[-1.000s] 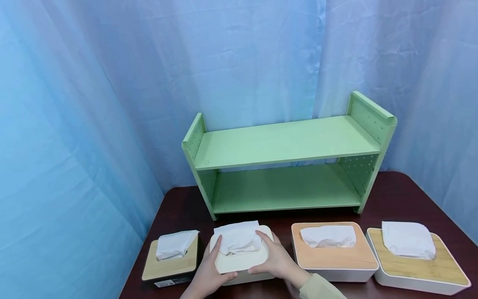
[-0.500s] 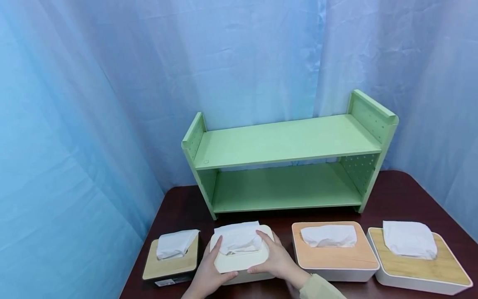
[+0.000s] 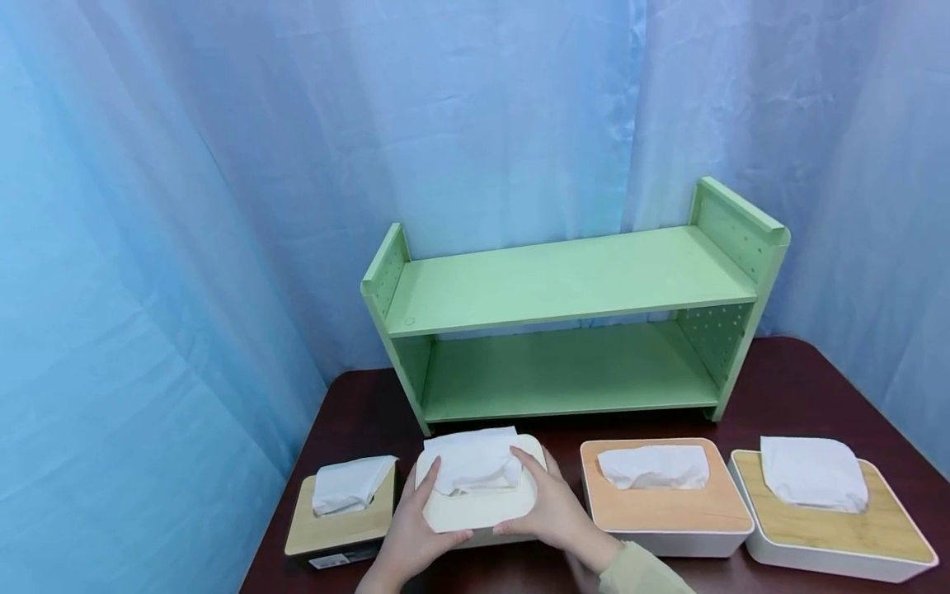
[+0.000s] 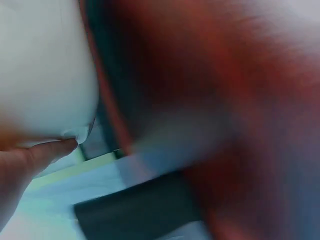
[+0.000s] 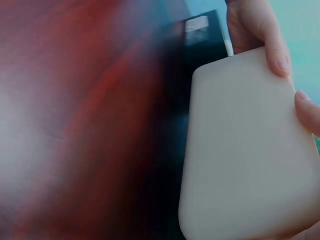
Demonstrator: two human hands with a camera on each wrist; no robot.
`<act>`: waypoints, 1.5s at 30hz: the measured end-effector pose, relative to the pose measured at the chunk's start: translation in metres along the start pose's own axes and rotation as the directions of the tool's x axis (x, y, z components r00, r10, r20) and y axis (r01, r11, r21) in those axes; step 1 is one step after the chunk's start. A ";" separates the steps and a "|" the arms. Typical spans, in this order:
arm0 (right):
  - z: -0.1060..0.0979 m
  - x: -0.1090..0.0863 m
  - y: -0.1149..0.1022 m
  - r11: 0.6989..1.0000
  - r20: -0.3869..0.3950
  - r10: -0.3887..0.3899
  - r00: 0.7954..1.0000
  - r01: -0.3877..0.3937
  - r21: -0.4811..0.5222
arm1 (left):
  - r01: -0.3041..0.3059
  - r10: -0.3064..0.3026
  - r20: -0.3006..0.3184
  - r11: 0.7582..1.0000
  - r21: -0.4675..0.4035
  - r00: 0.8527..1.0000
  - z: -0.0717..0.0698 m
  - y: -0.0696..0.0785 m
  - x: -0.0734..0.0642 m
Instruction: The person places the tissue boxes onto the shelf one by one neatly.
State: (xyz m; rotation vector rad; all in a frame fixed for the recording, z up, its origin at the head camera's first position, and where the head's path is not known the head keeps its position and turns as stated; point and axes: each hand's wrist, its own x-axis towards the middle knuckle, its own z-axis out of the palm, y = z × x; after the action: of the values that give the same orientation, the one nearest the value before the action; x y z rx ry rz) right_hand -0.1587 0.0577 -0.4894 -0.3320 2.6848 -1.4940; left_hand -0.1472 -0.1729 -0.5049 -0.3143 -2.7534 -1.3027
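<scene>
A white rounded tissue box [image 3: 478,513], with a white tissue [image 3: 475,464] standing out of its top slot, is at the front left of centre in the head view. My left hand [image 3: 417,532] grips its left side, thumb along the near edge. On the opposite side my right hand [image 3: 551,510] holds it the same way, the two thumb tips close together. The right wrist view shows the plain front face of the box [image 5: 245,145] above a dark shadow. In the left wrist view a fingertip [image 4: 65,146] presses the box's edge.
A green two-tier shelf [image 3: 571,285] stands behind on the dark table [image 3: 356,404]. A black tissue box with a wooden lid [image 3: 341,528] is left of my hands. To the right sit two white ones, one with a peach lid [image 3: 668,511] and one with a wood-grain lid [image 3: 883,536].
Both hands have raised the white tissue box slightly and shifted it a little toward the shelf over the last half second. The other boxes stay put.
</scene>
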 end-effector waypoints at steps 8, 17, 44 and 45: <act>-0.043 0.021 -0.031 0.996 -0.001 -0.073 0.997 0.073 -0.042 | -0.109 0.108 -0.079 0.994 -0.006 0.991 -0.016 0.031 0.031; -0.068 0.061 -0.021 0.995 0.053 -0.056 0.997 0.060 -0.080 | -0.085 0.085 -0.046 0.996 0.011 0.995 -0.010 0.039 0.075; -0.075 0.088 -0.001 0.998 0.097 0.024 0.995 -0.018 -0.065 | -0.090 0.090 -0.012 0.996 0.000 0.996 0.003 0.025 0.114; -0.076 0.088 -0.001 0.998 0.094 0.016 0.995 -0.009 -0.068 | -0.095 0.095 -0.027 0.996 0.003 0.995 0.004 0.025 0.115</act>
State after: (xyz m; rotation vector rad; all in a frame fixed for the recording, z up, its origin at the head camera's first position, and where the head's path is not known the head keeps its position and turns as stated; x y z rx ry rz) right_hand -0.2559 0.1019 -0.4428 -0.3788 2.6624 -1.3506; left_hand -0.2535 -0.1374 -0.4702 -0.4182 -2.6818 -1.2717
